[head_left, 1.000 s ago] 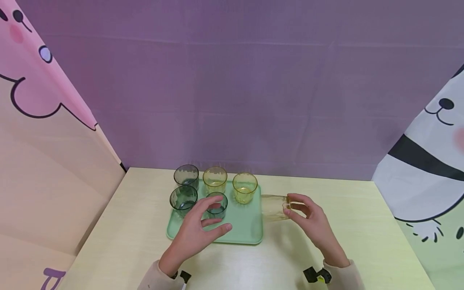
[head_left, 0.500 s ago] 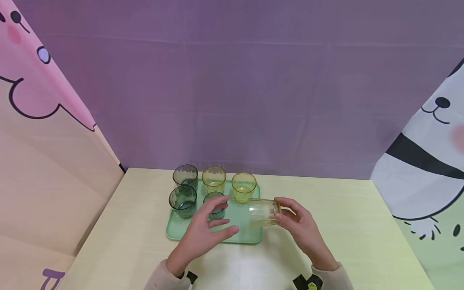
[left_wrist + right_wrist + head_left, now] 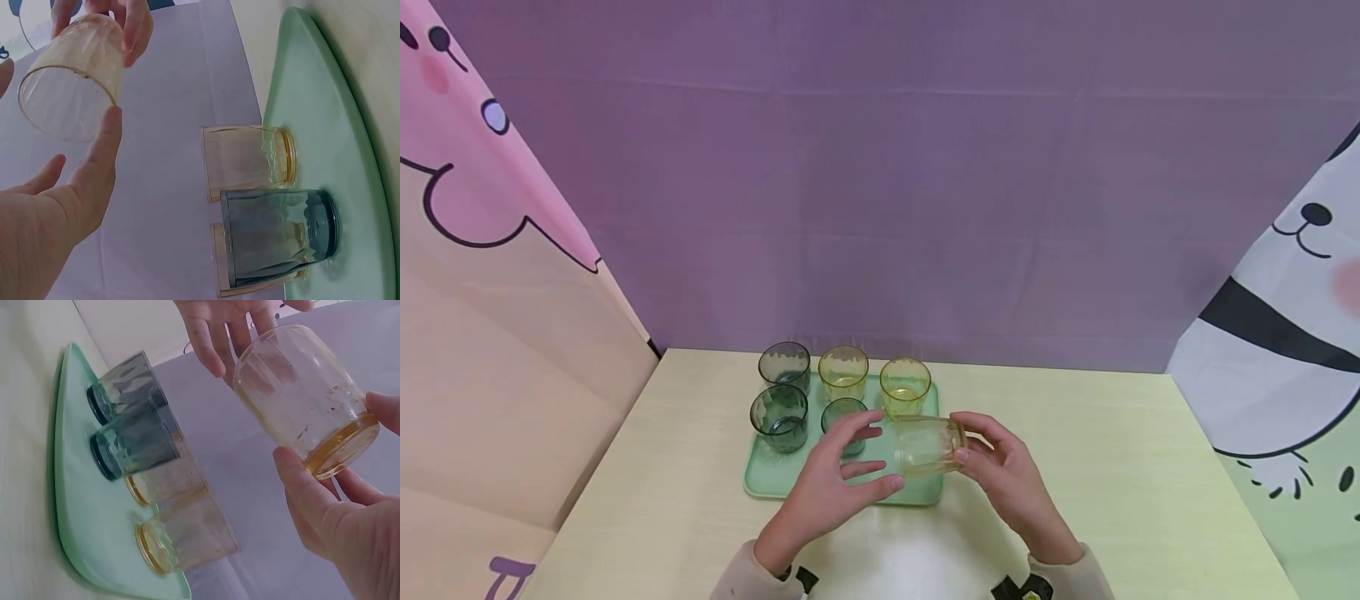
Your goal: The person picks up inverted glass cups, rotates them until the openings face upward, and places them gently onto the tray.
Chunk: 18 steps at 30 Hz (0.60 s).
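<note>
My right hand [image 3: 1011,479] grips a pale amber glass tumbler [image 3: 927,448] by its base, fingers and thumb around it. The tumbler lies sideways in the air above the front right part of the green tray [image 3: 887,497], its mouth towards my left hand [image 3: 827,492]. That left hand is spread with its fingers apart, just at the tumbler's rim. In the left wrist view one fingertip [image 3: 111,119] overlaps the rim of the tumbler [image 3: 69,103]; whether it touches, I cannot tell. Dark flecks show on the tumbler's wall [image 3: 300,394] in the right wrist view.
On the tray stand two yellow tumblers [image 3: 906,392] at the back, a dark grey one [image 3: 785,367] at back left, a dark green one [image 3: 779,421] before it, and a teal one [image 3: 842,410] partly behind my left hand. Pale tabletop [image 3: 1075,433] surrounds the tray.
My right hand has moved left, bringing the tumbler from beside the tray to above it. My left hand has shifted slightly right towards its mouth. The tumblers on the tray have stayed put.
</note>
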Tool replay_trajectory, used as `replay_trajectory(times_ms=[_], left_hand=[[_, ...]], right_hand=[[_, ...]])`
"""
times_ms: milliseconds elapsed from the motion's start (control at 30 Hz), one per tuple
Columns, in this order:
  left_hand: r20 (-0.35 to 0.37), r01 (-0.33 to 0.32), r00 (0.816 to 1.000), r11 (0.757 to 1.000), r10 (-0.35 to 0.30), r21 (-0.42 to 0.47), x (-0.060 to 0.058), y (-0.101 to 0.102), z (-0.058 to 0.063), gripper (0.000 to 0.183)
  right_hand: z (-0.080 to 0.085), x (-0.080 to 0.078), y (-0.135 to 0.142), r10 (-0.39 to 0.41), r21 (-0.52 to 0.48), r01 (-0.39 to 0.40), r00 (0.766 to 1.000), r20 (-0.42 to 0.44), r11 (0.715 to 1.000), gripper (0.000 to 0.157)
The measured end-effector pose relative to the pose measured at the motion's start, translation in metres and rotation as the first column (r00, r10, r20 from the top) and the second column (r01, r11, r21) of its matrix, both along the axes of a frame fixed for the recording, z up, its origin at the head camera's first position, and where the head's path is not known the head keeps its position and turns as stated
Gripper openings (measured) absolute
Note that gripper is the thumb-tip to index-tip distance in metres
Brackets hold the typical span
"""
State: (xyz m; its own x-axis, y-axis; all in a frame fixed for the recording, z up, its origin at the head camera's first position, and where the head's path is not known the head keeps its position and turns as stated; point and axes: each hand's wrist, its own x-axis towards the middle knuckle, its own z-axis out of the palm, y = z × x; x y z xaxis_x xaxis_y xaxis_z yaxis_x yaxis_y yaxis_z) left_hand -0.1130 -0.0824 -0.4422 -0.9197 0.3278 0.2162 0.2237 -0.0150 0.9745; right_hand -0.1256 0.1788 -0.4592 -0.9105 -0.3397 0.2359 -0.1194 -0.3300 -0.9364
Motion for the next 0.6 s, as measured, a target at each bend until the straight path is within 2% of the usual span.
replay_trajectory(times_ms=[167, 600], left_hand=[[0.001, 0.014, 1.000, 0.999, -0.014, 0.030, 0.0003, 0.0023, -0.0022, 0.074], [-0.013, 0.000, 1.000, 0.999, 0.000, 0.045, 0.0009, 0.0040, -0.0040, 0.075]], right_hand=[[0.0001, -0.0001, -0.0058, 0.020, -0.022, -0.020, 1.000, -0.008, 1.000, 0.039], [-0.0022, 0.0001, -0.0108, 0.014, -0.009, -0.014, 0.998, 0.061, 1.000, 0.038]])
